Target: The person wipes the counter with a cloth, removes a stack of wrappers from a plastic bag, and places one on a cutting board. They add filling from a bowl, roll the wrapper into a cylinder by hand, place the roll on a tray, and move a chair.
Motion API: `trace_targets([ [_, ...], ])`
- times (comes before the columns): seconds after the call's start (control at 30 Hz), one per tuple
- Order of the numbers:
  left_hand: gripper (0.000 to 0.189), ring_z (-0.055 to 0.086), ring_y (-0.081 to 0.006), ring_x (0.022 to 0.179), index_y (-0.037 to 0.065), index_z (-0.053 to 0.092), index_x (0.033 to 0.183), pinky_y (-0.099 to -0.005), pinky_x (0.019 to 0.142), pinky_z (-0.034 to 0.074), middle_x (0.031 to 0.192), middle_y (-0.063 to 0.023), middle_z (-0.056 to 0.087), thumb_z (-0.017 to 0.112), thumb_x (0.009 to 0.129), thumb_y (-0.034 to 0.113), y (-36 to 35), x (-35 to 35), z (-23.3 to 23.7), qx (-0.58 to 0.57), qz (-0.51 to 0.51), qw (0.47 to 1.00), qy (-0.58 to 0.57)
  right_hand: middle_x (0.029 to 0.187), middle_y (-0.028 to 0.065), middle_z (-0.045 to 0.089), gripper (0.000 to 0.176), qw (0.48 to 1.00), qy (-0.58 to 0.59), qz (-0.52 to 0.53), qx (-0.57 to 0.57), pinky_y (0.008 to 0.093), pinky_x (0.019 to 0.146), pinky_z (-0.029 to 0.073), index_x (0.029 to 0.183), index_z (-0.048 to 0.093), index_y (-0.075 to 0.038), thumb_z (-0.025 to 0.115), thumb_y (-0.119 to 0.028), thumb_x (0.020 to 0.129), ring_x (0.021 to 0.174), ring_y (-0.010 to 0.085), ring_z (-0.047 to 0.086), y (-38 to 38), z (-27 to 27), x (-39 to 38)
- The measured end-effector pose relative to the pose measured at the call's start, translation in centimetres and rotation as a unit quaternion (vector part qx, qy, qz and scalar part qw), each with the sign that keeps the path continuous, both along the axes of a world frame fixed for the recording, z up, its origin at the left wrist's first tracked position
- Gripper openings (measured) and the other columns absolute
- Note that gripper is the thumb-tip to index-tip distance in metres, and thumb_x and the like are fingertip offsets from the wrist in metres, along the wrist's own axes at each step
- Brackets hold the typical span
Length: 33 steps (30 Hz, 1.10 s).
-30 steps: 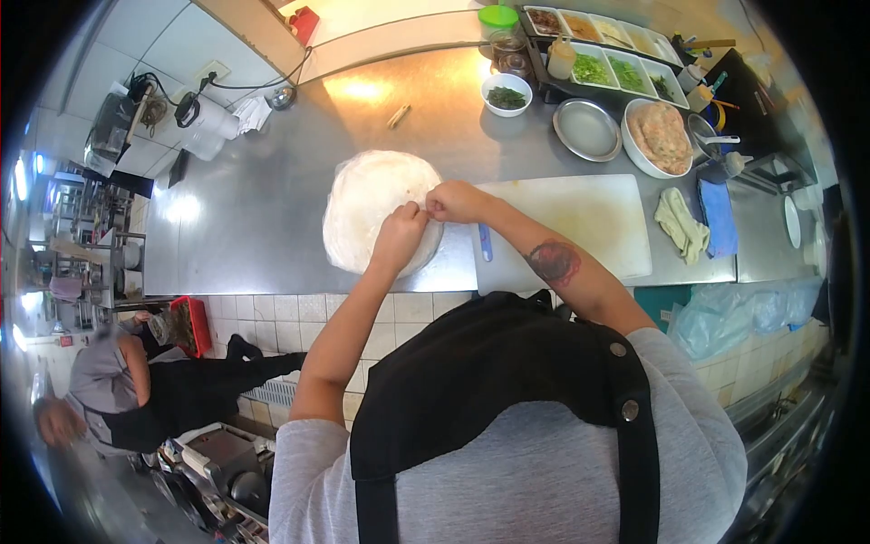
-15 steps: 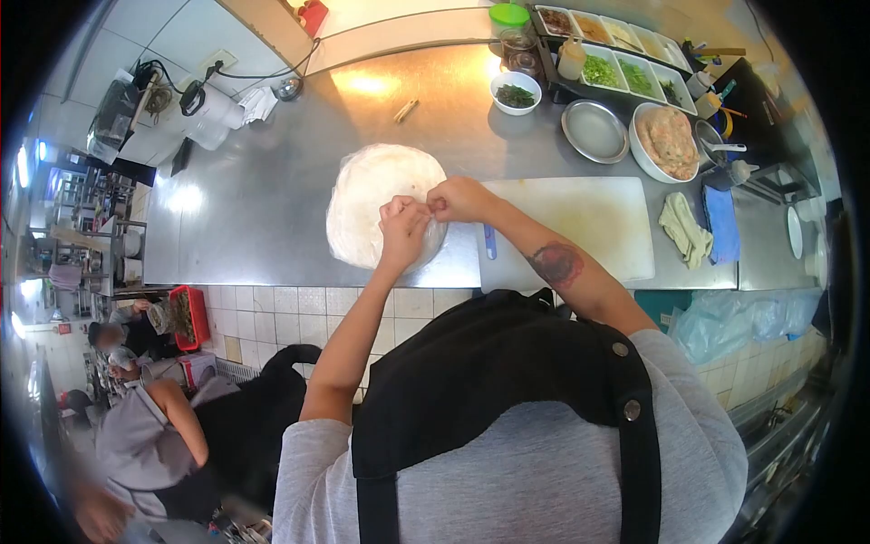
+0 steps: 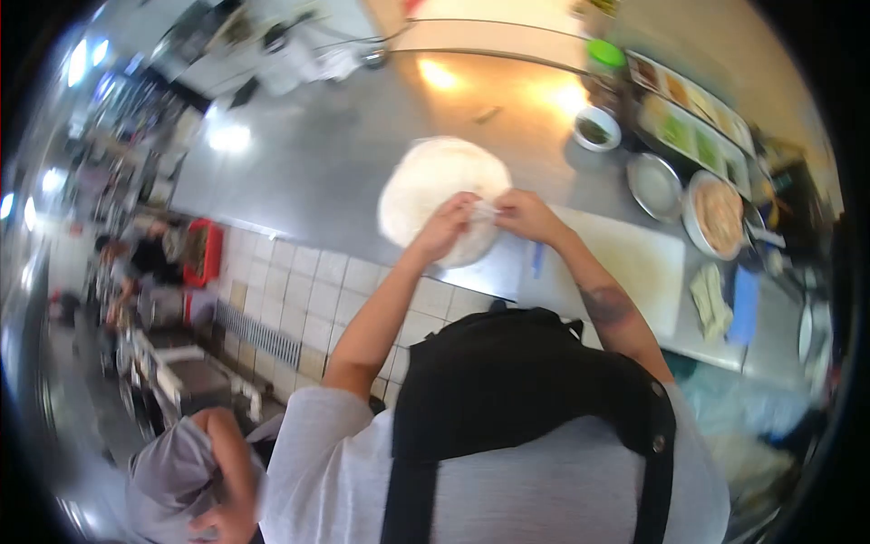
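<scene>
White round stack [image 3: 439,186] lies on the steel tabletop [image 3: 317,145]; left fingers [image 3: 471,205] and right fingers [image 3: 500,210] pinch thin wrap [image 3: 485,212] (slightly blurred) at its right side.

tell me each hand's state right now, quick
Left hand: closed, pinching crumpled, whitish plastic film at the round white bundle.
Right hand: closed, pinching the same film.

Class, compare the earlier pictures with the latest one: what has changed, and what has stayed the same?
The view has tilted. The left hand and right hand, close together at first, are now slightly apart, pinching film between them. The co-worker has moved away from the red bin. The white round and board stayed put.
</scene>
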<state>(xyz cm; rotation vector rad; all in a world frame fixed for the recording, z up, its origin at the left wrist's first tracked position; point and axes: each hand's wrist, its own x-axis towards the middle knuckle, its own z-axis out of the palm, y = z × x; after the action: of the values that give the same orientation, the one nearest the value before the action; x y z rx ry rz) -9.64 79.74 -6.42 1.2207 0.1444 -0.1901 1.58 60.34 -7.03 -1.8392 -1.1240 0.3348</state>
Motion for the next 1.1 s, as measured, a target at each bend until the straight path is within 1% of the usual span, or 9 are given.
trace_targets([
  [0.2,0.034,0.052,-0.0123,0.087,0.006,0.050,0.112,-0.0277,0.073,0.045,0.095,-0.0022,0.054,0.062,0.080,0.007,-4.6,-1.0,1.1,0.158,0.171,0.963,-0.139,0.092,0.0125,0.055,0.021,1.000,0.012,-0.019,0.006,0.0332,0.077,0.046,0.086,0.058,-0.002,0.068,-0.007,0.068,0.087,0.0271,0.057,-1.1,3.0,-1.2],
  [0.27,0.039,0.054,-0.0203,0.089,0.003,0.053,0.110,-0.0341,0.076,0.046,0.097,-0.0077,0.053,0.066,0.074,0.008,-6.1,-1.9,2.1,0.400,0.208,0.864,-0.223,0.091,0.0101,0.054,0.019,0.998,0.058,-0.031,-0.014,0.0316,0.079,0.045,0.083,0.055,-0.003,0.067,-0.004,0.068,0.090,0.0242,0.056,-1.6,4.3,-1.1],
  [0.3,0.039,0.054,-0.0203,0.089,0.003,0.053,0.110,-0.0341,0.076,0.046,0.097,-0.0077,0.053,0.066,0.074,0.008,-6.0,-1.4,2.3,0.401,0.208,0.863,-0.225,0.091,0.0101,0.054,0.019,0.998,0.056,-0.031,-0.012,0.0316,0.079,0.045,0.083,0.055,-0.003,0.067,-0.004,0.068,0.090,0.0242,0.056,-1.2,4.9,-0.4],
  [0.37,0.032,0.056,-0.0277,0.085,0.001,0.059,0.102,-0.0397,0.076,0.047,0.090,-0.0113,0.055,0.066,0.071,0.007,-6.8,-1.7,2.5,0.615,0.120,0.762,-0.165,0.093,0.0070,0.055,0.020,1.000,-0.019,-0.007,0.011,0.0311,0.078,0.044,0.080,0.054,-0.004,0.068,-0.002,0.067,0.092,0.0201,0.055,-1.5,6.2,-0.5],
  [0.57,0.012,0.054,-0.0161,0.065,0.002,0.065,0.088,-0.0293,0.062,0.044,0.071,-0.0103,0.058,0.061,0.077,0.004,-7.5,-0.7,3.8,0.335,0.203,0.918,-0.063,0.101,0.0017,0.059,0.018,0.967,0.208,-0.050,-0.140,0.0293,0.073,0.043,0.078,0.054,-0.006,0.068,0.001,0.070,0.093,0.0124,0.054,-3.2,6.6,1.5],
  [0.67,0.011,0.052,-0.0115,0.065,0.002,0.063,0.089,-0.0256,0.060,0.042,0.072,-0.0097,0.058,0.057,0.080,0.002,-6.8,-0.6,2.9,0.208,0.211,0.951,-0.092,0.092,0.0006,0.061,0.013,0.973,0.222,-0.065,0.012,0.0242,0.068,0.043,0.083,0.059,-0.005,0.065,0.003,0.075,0.086,0.0085,0.055,-3.8,6.9,1.1],
  [0.77,0.009,0.051,-0.0105,0.064,0.002,0.062,0.088,-0.0255,0.060,0.042,0.070,-0.0059,0.057,0.056,0.082,0.002,-7.0,-0.8,4.0,0.252,0.197,0.937,-0.141,0.082,-0.0003,0.062,0.011,0.994,0.036,-0.091,0.047,0.0207,0.064,0.043,0.089,0.063,-0.002,0.063,0.003,0.080,0.078,0.0060,0.056,-1.6,9.9,-1.8],
  [0.87,0.008,0.049,-0.0082,0.065,0.003,0.062,0.089,-0.0244,0.061,0.042,0.072,-0.0021,0.056,0.056,0.083,0.003,-8.1,-0.7,4.7,0.302,0.293,0.891,-0.171,0.082,0.0010,0.064,0.019,0.991,0.084,0.051,-0.095,0.0217,0.068,0.044,0.098,0.065,-0.002,0.065,0.001,0.079,0.077,0.0080,0.058,-1.0,10.1,-1.2],
  [1.1,0.008,0.050,-0.0075,0.073,0.002,0.059,0.093,-0.0223,0.063,0.043,0.080,0.0002,0.056,0.054,0.087,0.000,-7.0,-3.6,5.4,0.219,0.346,0.908,-0.086,0.085,0.0026,0.065,0.025,0.982,0.179,-0.047,-0.031,0.0249,0.070,0.047,0.101,0.067,-0.005,0.070,-0.002,0.076,0.077,0.0116,0.059,-3.0,8.6,1.3],
])
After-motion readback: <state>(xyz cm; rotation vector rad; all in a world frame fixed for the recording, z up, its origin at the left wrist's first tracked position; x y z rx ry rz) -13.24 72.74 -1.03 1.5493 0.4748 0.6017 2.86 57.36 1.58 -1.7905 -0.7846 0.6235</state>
